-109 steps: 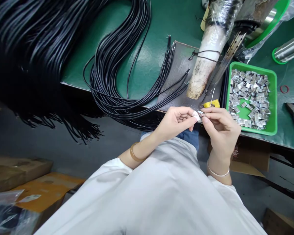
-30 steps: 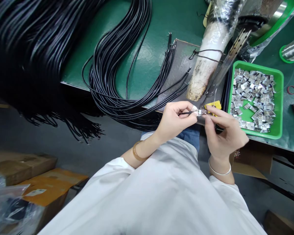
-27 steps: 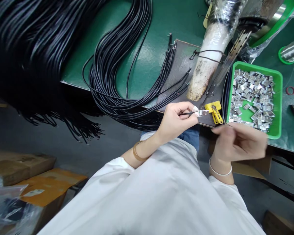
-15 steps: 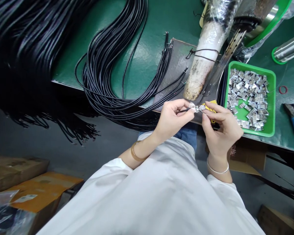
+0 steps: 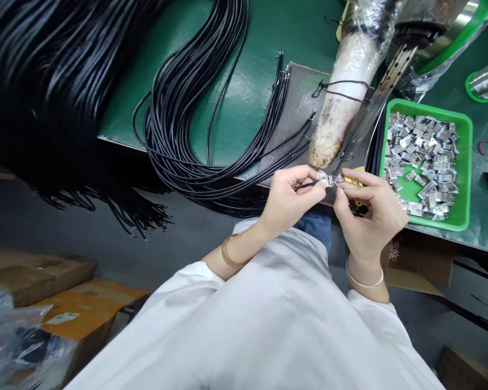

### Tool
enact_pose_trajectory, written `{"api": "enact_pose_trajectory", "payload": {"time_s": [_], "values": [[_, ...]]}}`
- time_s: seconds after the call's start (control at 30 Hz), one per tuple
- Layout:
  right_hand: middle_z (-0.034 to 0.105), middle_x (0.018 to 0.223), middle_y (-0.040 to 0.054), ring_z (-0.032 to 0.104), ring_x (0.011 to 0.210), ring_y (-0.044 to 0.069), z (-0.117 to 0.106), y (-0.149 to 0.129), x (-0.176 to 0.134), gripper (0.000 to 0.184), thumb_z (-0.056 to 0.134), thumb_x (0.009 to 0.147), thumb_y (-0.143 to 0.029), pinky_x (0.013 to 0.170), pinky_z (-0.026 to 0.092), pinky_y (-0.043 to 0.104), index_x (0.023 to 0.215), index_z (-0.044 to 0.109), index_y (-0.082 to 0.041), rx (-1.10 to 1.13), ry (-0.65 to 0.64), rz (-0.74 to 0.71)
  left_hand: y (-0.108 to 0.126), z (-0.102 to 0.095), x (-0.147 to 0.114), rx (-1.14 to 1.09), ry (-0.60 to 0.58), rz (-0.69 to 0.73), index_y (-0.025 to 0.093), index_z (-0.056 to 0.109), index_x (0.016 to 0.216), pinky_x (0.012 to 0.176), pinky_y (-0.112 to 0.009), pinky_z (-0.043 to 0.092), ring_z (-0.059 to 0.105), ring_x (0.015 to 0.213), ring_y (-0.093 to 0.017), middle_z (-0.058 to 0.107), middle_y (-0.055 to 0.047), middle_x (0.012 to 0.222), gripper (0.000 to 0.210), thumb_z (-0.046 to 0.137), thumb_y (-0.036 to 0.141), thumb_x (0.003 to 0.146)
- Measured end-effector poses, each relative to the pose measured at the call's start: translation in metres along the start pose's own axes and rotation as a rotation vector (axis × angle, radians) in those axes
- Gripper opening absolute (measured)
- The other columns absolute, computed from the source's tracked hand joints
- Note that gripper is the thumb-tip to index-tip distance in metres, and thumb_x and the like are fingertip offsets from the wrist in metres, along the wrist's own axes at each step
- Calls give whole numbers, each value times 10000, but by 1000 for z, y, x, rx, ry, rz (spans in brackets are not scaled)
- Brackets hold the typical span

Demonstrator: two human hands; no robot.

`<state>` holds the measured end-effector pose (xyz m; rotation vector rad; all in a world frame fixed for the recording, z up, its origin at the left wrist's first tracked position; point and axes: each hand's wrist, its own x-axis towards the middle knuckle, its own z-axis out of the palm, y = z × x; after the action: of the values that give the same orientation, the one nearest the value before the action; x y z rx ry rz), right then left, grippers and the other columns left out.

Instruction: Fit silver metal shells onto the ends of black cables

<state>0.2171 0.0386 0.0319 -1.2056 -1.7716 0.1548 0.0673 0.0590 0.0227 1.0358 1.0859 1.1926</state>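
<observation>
My left hand [image 5: 288, 197] pinches a black cable [image 5: 307, 184] and a small silvery metal connector [image 5: 331, 181] at its end, between thumb and forefinger. Close by on the right, my right hand [image 5: 368, 208] has its thumb and forefinger nearly together at fine wires [image 5: 338, 183] by the connector's far end. Its fingertips partly cover those wires. Just above both hands is the rounded, stained end of a white wrapped bar [image 5: 323, 146]. A yellow piece [image 5: 355, 176] shows behind my right fingers.
Looped black cables [image 5: 166, 130] lie on the green table [image 5: 276, 27] at left. More black cables [image 5: 57, 97] hang over its edge. A green tray [image 5: 465, 168] holds several metal shells [image 5: 435, 151] on the right. Beyond it lies a red ring [image 5: 485, 147]. Cardboard boxes [image 5: 93, 303] stand below.
The whole view has shifted slightly, so the table things appear farther right. My left hand keeps its hold on the connector. My right fingertips stand slightly farther from it, at the fine wires.
</observation>
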Motion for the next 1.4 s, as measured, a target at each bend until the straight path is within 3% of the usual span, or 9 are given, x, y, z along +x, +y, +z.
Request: {"api": "enact_pose_trajectory", "payload": {"time_s": [0.3,0.4,0.5,0.6,0.73,0.8,0.93,1.23,1.4], "values": [[777,1046,22,760,1005,208,1,-6,2,152,742,824,-106,826,658,357,874,681,-236,-33,13,-25,4,-1,-1,63,-15,59,149,684,706,485,-219,256,290,499,-50,418,57,528,102,701,214,783],[781,1033,21,775,888,204,-1,-4,-2,143,710,856,-124,694,654,335,952,699,-229,79,57,84,3,-1,1,40,-31,16,146,688,699,476,-219,235,317,503,-53,423,52,538,80,716,202,749],[760,832,-46,685,550,126,-8,-2,-1,205,671,894,-130,451,543,274,1033,733,-267,178,276,54,2,-1,1,27,-32,-13,144,689,697,467,-210,220,313,502,-51,407,55,534,63,726,190,719],[734,902,-87,620,490,67,-16,-3,5,295,627,929,-138,409,494,258,1098,733,-355,246,476,-125,3,-2,-1,31,-37,-18,142,690,695,460,-207,205,299,503,-49,392,53,533,58,714,189,721],[758,954,-52,757,720,128,-16,-5,3,400,586,925,-49,645,635,274,1208,675,-317,150,337,-18,5,-3,-4,43,-47,13,140,711,706,475,-214,228,305,516,-58,386,46,534,76,692,200,748],[776,939,-25,779,842,175,-12,-4,-2,327,659,884,-51,782,658,325,1130,684,-265,78,215,49,5,-4,-4,58,-52,21,133,715,714,484,-214,239,311,521,-59,388,46,537,88,684,204,757],[780,1070,27,765,980,192,-5,-3,-7,202,729,835,-75,819,646,321,960,669,-222,-21,17,6,4,-3,-3,74,-49,20,123,702,731,478,-206,227,303,513,-53,394,51,541,96,678,208,769],[778,1045,25,765,1012,215,0,-5,1,203,716,823,-62,838,649,350,929,648,-222,-34,13,-60,5,-1,-2,108,-7,161,128,671,699,465,-194,208,255,497,-37,343,66,535,127,647,192,807],[773,1049,34,765,981,200,-1,-4,0,195,705,823,-62,810,646,333,920,629,-213,5,13,-24,4,-2,1,121,-29,136,120,670,698,460,-192,210,252,479,-35,326,79,504,100,654,172,781]]}}
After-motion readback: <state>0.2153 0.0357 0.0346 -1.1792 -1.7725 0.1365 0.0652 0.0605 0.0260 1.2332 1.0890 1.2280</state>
